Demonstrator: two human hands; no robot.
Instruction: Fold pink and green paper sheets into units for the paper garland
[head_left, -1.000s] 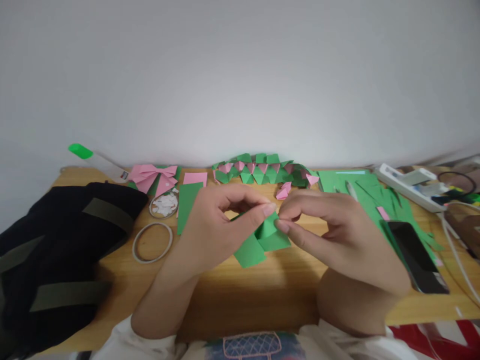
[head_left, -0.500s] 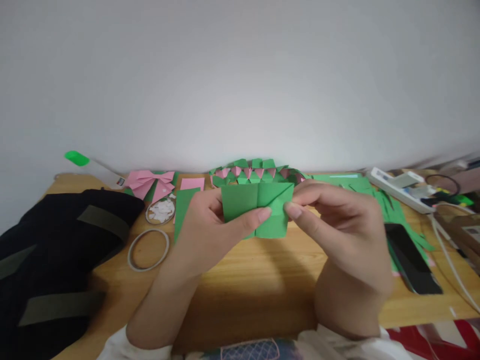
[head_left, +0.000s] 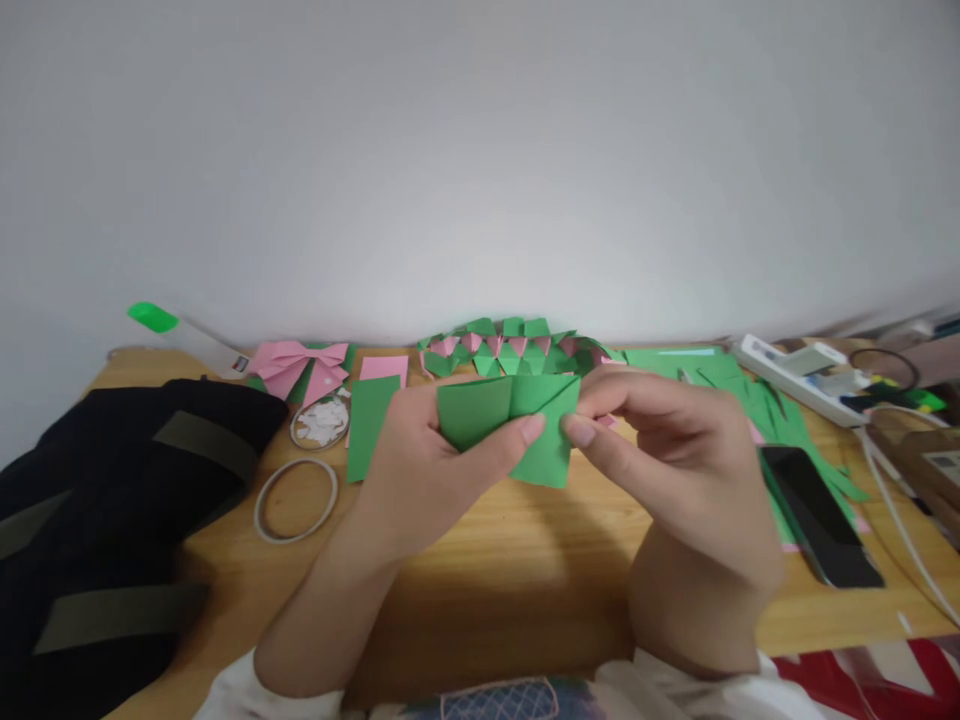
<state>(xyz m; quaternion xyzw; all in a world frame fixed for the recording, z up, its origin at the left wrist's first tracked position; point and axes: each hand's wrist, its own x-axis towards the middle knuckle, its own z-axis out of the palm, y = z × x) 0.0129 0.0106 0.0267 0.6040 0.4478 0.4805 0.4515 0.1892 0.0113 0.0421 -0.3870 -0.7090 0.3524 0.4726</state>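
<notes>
A small sheet of green paper (head_left: 544, 462), creased down its middle, is held up above the table between both hands. My left hand (head_left: 427, 465) grips its left half, thumb across the front and fingers behind. Thumb and forefinger of my right hand (head_left: 667, 460) pinch the right edge, where a diagonal crease runs from the upper right corner. Behind the hands stands a folded green and pink paper piece (head_left: 517, 345) with rows of points. Its lower part is hidden by the hands and sheet.
To the left lie a pink paper bow (head_left: 300, 368), a roll of tape (head_left: 297, 502), a dish of white scraps (head_left: 321, 422) and a black cloth item (head_left: 120, 480). On the right are a phone (head_left: 821, 515), green paper strips (head_left: 787, 425) and a power strip (head_left: 799, 380).
The green sheet has moved slightly down and left and tilted, its left half now bending more at the middle crease. My right hand has shifted a little left with it.
</notes>
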